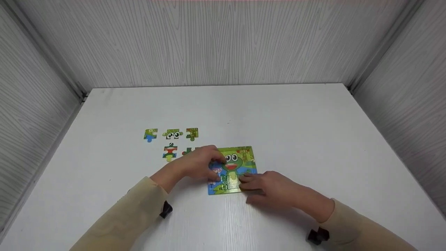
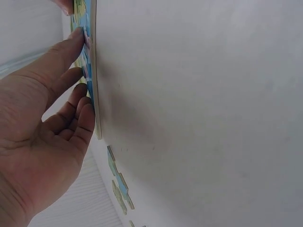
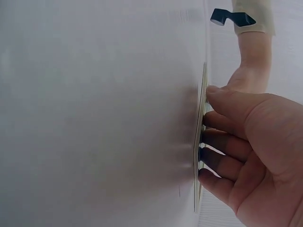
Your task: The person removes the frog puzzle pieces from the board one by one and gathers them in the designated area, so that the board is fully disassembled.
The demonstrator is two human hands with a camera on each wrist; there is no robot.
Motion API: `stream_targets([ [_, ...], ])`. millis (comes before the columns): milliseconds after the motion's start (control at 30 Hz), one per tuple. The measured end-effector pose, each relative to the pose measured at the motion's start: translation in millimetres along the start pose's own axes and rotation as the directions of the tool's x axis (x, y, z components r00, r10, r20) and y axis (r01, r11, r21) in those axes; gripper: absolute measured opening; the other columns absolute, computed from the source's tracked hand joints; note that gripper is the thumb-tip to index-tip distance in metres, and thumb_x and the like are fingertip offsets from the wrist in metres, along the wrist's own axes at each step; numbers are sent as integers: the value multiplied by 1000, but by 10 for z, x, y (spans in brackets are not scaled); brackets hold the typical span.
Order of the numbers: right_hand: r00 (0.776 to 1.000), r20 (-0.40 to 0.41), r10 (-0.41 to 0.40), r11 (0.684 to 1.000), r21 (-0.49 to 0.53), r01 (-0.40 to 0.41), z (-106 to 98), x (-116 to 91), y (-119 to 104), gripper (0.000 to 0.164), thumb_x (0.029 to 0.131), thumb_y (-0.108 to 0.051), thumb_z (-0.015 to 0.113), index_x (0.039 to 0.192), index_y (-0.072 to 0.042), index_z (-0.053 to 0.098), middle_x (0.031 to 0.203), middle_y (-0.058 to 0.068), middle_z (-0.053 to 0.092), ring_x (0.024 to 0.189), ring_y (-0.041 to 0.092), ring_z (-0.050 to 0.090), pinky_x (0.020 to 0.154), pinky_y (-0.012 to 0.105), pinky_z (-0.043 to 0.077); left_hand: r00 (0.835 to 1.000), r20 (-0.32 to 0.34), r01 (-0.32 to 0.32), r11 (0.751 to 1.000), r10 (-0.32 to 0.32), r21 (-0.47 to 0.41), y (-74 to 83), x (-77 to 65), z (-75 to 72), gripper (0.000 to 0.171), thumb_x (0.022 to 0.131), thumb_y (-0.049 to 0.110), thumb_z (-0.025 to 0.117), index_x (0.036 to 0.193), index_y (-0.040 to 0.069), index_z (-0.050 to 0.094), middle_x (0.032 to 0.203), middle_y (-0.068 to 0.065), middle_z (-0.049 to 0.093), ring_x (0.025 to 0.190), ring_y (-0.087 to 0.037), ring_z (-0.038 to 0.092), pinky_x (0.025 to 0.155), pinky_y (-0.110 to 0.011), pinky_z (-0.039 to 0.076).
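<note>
A frog jigsaw puzzle in a flat square tray (image 1: 253, 161) lies in the middle of the table, showing green, blue and red parts. My left hand (image 1: 200, 162) reaches over its left side, fingertips on the picture. From the lower right, my right hand (image 1: 273, 188) touches the puzzle's right side with its fingers. The left wrist view shows the left hand (image 2: 49, 109) with thumb and fingers against the puzzle's face. In the right wrist view, the right hand's fingers (image 3: 222, 142) rest on the tray, seen edge-on. Whether a loose piece lies under either hand is hidden.
Several loose pieces lie left of the tray: a blue-green piece (image 1: 150, 134), an eyes piece (image 1: 172, 134), a green corner-like piece (image 1: 192, 134) and a red-mouth piece (image 1: 169, 152). Another piece (image 1: 187, 151) is partly behind the left hand. Panelled walls (image 1: 223, 42) enclose the white table.
</note>
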State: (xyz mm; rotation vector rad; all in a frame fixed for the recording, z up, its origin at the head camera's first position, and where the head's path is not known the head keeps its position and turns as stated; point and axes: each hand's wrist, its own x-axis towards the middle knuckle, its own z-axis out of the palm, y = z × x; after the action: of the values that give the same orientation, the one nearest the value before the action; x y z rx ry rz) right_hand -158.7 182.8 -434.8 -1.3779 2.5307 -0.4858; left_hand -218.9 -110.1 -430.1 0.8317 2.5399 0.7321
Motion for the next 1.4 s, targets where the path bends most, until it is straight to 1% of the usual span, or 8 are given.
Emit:
stream_targets([
  [167,997,-45,-57,998,10,57,-15,-23,37,43,103,-31,72,140,-9,70,150,10,60,137,23,58,100,48,56,1000,7,6,1000,-6,6,32,-3,-14,51,86,26,91,133,15,74,124,1,62,113,-19,56,107,-40,46],
  [300,998,-45,-46,999,-7,46,-42,-33,24,43,104,-31,70,141,-9,69,151,9,60,139,23,57,101,49,55,1000,16,25,1000,-25,5,33,-5,-17,51,87,26,90,134,17,72,126,2,61,114,-19,56,108,-40,45],
  [467,998,-26,-58,997,-56,57,-65,1,-51,42,104,-30,71,141,-11,70,152,9,59,140,24,56,100,50,55,999,27,33,999,-33,6,22,5,-15,50,88,27,89,134,18,71,127,3,61,115,-17,57,110,-40,45],
  [633,996,7,-94,992,-88,94,-42,107,-131,43,103,-27,72,142,-11,69,152,8,59,140,23,56,105,45,53,999,22,27,1000,-27,-1,17,12,-17,51,87,26,90,133,18,72,124,4,61,113,-17,57,108,-39,45],
  [933,994,50,-96,991,-88,100,20,253,-160,47,102,-28,74,145,-11,66,155,7,57,143,22,53,109,41,50,999,21,35,999,-35,-6,33,-2,-20,50,87,25,90,133,18,72,124,4,61,113,-18,56,109,-39,45],
  [1033,994,65,-91,992,-80,96,36,255,-157,49,102,-27,75,146,-10,65,157,9,55,145,24,51,110,41,49,999,22,30,1000,-30,-1,37,-10,-19,50,87,24,90,133,18,71,125,3,62,113,-18,57,109,-39,45],
  [1200,994,72,-87,994,-56,91,39,232,-163,52,102,-27,74,149,-9,62,159,9,52,147,25,49,112,43,47,1000,20,-1,1000,1,21,19,3,-14,51,86,24,90,133,17,71,125,3,62,113,-17,57,108,-38,45],
  [1400,992,82,-96,994,-50,101,30,235,-149,55,102,-27,74,151,-9,59,159,9,51,147,24,48,113,43,46,999,26,18,1000,-18,6,38,-7,-29,52,87,26,90,134,18,71,127,3,62,114,-18,56,110,-39,44],
])
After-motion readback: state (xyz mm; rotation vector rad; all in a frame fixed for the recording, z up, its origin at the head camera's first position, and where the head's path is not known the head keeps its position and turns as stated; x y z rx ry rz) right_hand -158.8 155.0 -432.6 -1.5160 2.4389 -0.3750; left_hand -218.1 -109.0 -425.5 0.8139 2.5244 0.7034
